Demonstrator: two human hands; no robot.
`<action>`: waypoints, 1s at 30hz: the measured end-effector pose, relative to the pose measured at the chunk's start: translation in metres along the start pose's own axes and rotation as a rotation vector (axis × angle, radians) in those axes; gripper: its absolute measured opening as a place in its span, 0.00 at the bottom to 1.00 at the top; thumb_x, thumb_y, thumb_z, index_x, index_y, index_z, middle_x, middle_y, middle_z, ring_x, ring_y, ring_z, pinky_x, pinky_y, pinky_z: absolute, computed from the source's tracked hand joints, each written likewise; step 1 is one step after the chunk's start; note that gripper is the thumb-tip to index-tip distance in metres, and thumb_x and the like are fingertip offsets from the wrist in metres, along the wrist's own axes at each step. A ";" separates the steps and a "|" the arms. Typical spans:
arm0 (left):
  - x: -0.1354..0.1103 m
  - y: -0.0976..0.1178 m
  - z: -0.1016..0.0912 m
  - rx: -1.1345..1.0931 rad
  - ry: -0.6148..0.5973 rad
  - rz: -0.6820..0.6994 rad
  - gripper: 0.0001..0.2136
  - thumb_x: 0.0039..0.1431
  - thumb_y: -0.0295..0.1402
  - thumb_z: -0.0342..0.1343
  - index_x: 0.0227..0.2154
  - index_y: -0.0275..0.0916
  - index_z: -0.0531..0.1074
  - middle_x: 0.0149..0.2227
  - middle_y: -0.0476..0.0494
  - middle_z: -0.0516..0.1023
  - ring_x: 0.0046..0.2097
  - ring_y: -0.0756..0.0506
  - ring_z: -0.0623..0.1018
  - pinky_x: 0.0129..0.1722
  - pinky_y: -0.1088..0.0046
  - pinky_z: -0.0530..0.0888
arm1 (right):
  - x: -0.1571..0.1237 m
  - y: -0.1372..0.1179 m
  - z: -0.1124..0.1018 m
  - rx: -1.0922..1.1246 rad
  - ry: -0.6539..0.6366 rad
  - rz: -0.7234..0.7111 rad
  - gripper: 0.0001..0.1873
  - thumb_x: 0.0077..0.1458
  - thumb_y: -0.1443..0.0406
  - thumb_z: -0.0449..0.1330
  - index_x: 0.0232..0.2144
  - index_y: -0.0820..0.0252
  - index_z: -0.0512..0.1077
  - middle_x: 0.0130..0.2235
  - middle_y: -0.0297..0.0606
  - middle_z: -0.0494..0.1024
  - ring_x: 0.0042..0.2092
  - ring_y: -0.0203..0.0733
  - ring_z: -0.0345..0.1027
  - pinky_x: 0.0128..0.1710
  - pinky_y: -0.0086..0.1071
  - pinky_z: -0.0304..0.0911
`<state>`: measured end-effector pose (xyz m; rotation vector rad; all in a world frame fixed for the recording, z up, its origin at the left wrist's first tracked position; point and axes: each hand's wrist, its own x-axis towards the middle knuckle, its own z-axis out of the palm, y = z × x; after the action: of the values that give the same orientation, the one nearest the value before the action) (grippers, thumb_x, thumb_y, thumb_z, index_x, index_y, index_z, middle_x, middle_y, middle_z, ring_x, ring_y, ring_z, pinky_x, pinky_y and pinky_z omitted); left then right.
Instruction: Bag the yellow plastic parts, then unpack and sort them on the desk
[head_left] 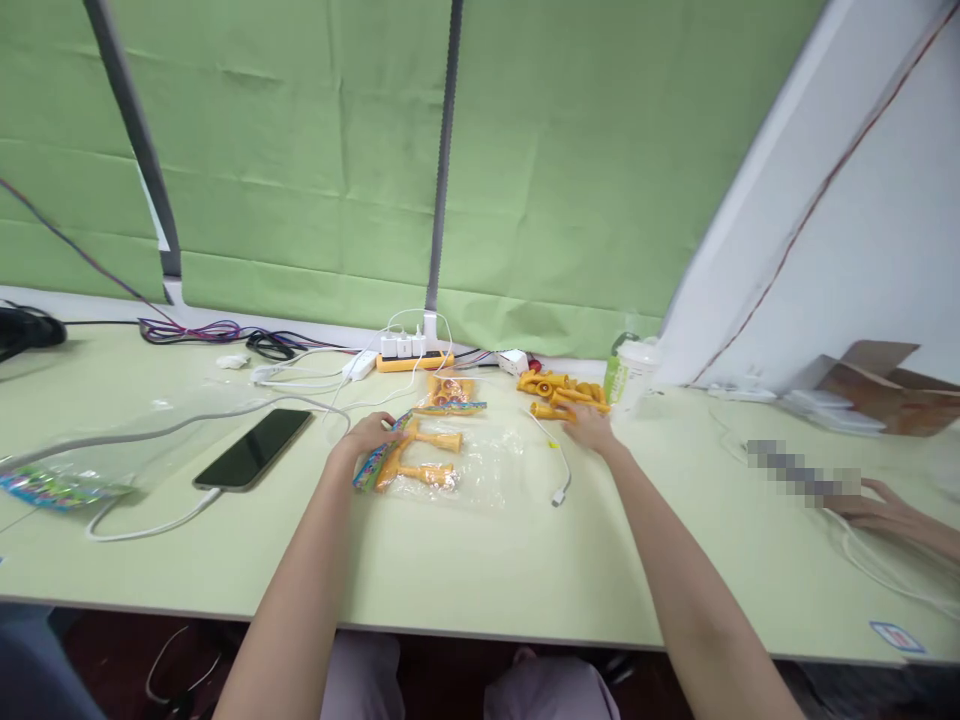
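A clear plastic bag (487,465) with a colourful printed header lies flat in front of me, with yellow horn-shaped plastic pieces (427,476) in or on it. My left hand (367,436) pinches the bag at its printed edge, on the left side. Farther right, my right hand (589,428) reaches to a loose pile of similar yellow pieces (566,388). Its fingers close on the end of the nearest yellow piece (549,411); the fingertips are partly hidden. Behind the first bag is another small bag (450,388) holding yellow pieces.
A phone (255,450) on a charging cable and another clear bag (67,490) lie left. A power strip (415,360) stands at the back, a lidded cup (636,375) beside the pile. A loose white cable (559,475) crosses the middle. Another person's hand (885,510) is at right, near a cardboard box (889,385).
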<state>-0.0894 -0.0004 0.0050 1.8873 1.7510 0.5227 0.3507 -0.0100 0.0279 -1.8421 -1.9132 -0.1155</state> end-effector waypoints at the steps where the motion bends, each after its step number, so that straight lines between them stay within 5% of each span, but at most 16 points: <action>1: 0.000 0.000 0.001 -0.005 -0.010 0.012 0.24 0.38 0.50 0.61 0.36 0.39 0.71 0.39 0.40 0.78 0.40 0.42 0.77 0.37 0.73 0.71 | 0.001 0.001 0.006 -0.052 -0.023 0.032 0.18 0.50 0.67 0.58 0.45 0.62 0.73 0.49 0.51 0.74 0.53 0.57 0.62 0.52 0.55 0.51; 8: 0.001 -0.001 0.002 -0.022 -0.026 0.043 0.24 0.37 0.52 0.61 0.33 0.40 0.71 0.33 0.44 0.79 0.39 0.43 0.78 0.35 0.73 0.71 | 0.001 -0.006 0.009 -0.458 -0.010 0.036 0.13 0.57 0.64 0.51 0.37 0.60 0.74 0.44 0.50 0.76 0.51 0.54 0.63 0.54 0.52 0.46; 12: -0.003 0.005 -0.002 -0.007 -0.020 0.026 0.25 0.36 0.51 0.63 0.35 0.39 0.71 0.40 0.41 0.79 0.42 0.41 0.77 0.40 0.72 0.71 | -0.012 -0.008 -0.021 -0.308 0.017 0.017 0.15 0.58 0.63 0.49 0.41 0.60 0.73 0.39 0.47 0.78 0.44 0.49 0.68 0.51 0.45 0.52; 18: -0.006 0.009 -0.005 0.018 -0.023 0.016 0.27 0.34 0.52 0.63 0.36 0.39 0.72 0.45 0.38 0.77 0.45 0.40 0.77 0.42 0.71 0.71 | -0.058 -0.052 -0.056 0.060 -0.323 -0.227 0.16 0.56 0.56 0.51 0.35 0.55 0.75 0.34 0.38 0.80 0.36 0.45 0.70 0.39 0.36 0.60; 23: -0.003 0.005 -0.003 0.015 -0.004 0.045 0.25 0.35 0.51 0.63 0.35 0.39 0.72 0.43 0.39 0.78 0.43 0.40 0.78 0.40 0.73 0.72 | -0.072 -0.099 -0.040 0.065 -0.334 -0.386 0.15 0.54 0.56 0.53 0.34 0.55 0.77 0.35 0.39 0.80 0.40 0.47 0.70 0.47 0.40 0.57; 30: -0.001 0.002 -0.001 -0.024 -0.022 0.029 0.22 0.39 0.47 0.62 0.37 0.39 0.72 0.44 0.39 0.78 0.45 0.41 0.77 0.43 0.71 0.72 | -0.060 -0.127 -0.010 0.129 -0.274 -0.436 0.13 0.55 0.58 0.54 0.35 0.55 0.77 0.36 0.38 0.79 0.40 0.44 0.70 0.48 0.38 0.57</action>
<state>-0.0887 -0.0014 0.0072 1.8977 1.6983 0.5301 0.2305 -0.0811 0.0465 -1.3903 -2.4268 0.1227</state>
